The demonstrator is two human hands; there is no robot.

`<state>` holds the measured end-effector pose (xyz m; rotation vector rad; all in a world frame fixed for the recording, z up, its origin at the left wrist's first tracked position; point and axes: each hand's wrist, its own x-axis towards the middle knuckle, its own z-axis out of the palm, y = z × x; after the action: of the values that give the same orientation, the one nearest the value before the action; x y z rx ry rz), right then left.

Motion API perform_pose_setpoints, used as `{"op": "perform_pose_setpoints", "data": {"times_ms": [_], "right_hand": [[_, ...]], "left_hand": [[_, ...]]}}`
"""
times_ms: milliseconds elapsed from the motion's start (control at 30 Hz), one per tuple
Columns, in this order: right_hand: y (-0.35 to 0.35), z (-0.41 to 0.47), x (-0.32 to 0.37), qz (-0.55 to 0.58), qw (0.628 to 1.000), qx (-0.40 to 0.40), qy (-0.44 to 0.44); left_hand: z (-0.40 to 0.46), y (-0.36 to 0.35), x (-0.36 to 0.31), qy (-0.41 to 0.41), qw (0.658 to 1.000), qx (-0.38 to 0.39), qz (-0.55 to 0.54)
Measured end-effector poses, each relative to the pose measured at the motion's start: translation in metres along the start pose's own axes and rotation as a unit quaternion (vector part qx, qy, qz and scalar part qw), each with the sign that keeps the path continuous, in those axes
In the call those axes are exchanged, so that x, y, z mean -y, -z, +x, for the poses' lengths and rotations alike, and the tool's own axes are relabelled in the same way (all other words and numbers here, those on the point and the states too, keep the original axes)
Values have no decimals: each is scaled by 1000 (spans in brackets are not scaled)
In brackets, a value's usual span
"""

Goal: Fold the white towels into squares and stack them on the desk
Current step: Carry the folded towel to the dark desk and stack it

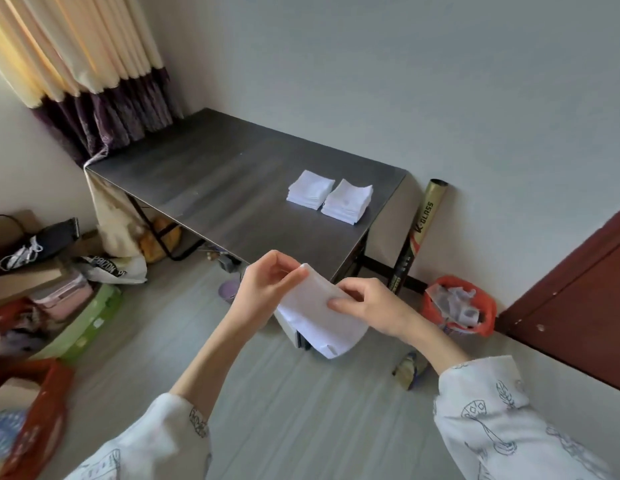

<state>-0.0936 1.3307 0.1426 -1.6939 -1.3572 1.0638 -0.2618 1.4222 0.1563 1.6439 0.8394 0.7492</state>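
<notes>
Left hand pinching white towel at its top corner; right hand gripping its right edge, off the desk's near corner. Two folded towel stacks sitting side by side near its right edge.

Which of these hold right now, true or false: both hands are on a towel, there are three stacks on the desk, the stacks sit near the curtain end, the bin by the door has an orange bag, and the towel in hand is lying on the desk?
1. Both hands hold a white towel. True: the left hand and right hand pinch the white towel.
2. Three stacks are on the desk. False: two, the left stack and the right stack.
3. The stacks sit near the curtain end. False: they are at the desk end away from the curtain.
4. The bin has an orange bag. True: the bin.
5. The held towel lies on the desk. False: it is held in the air, in front of the desk.
</notes>
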Motion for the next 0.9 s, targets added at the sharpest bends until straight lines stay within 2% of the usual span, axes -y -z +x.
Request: {"op": "perform_pose_setpoints", "data": {"times_ms": [100, 233, 300, 467, 633, 767, 900], "right_hand": [[7, 62, 10, -10, 1000, 11, 7], [7, 140, 15, -27, 999, 16, -6], [6, 178, 16, -48, 999, 14, -14], [7, 263, 25, -57, 995, -53, -62], [13, 327, 24, -88, 981, -126, -115], [27, 361, 3, -47, 973, -143, -174], [58, 401, -19, 48, 957, -178, -226]], "left_hand": [[51, 23, 23, 21, 999, -26, -9], [116, 55, 75, 71, 988, 65, 118], [150, 71, 96, 89, 983, 88, 137], [251, 114, 110, 35, 974, 88, 208], [342, 136, 122, 15, 951, 153, 267], [379, 128, 144, 48, 942, 202, 265], [413, 114, 163, 89, 949, 204, 225]]}}
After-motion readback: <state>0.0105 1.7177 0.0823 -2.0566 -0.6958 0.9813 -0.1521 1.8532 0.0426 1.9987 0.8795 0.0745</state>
